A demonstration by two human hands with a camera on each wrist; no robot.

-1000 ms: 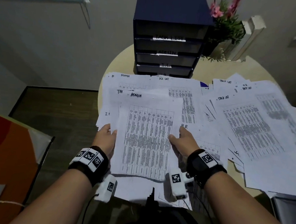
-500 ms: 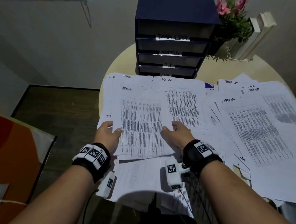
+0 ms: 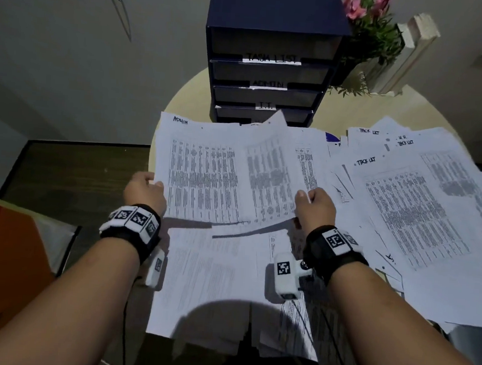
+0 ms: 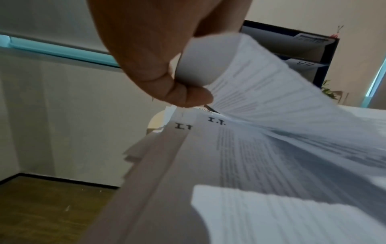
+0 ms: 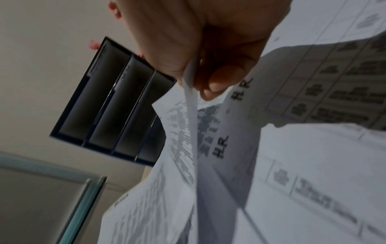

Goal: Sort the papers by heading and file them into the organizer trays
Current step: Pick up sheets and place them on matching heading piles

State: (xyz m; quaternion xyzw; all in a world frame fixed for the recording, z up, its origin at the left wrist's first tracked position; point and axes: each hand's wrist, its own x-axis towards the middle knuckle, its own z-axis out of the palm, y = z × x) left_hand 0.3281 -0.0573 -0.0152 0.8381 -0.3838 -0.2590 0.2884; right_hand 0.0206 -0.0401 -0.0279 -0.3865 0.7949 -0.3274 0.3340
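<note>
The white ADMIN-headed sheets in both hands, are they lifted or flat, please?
Lifted: the white ADMIN-headed sheets, pinched by left hand and right hand, shadow papers beneath.

Straight ahead of both hands the organizer [image 3: 267, 70] sits at the back of the round table [image 3: 189, 93], its tray slots open toward them. Loose papers [image 3: 404, 199] pile up right of the right hand [image 3: 315, 207], flower pot [image 3: 369, 40] beyond. Left of the left hand [image 3: 145, 190] it's open floor [image 3: 72, 170] past the table edge.
</note>
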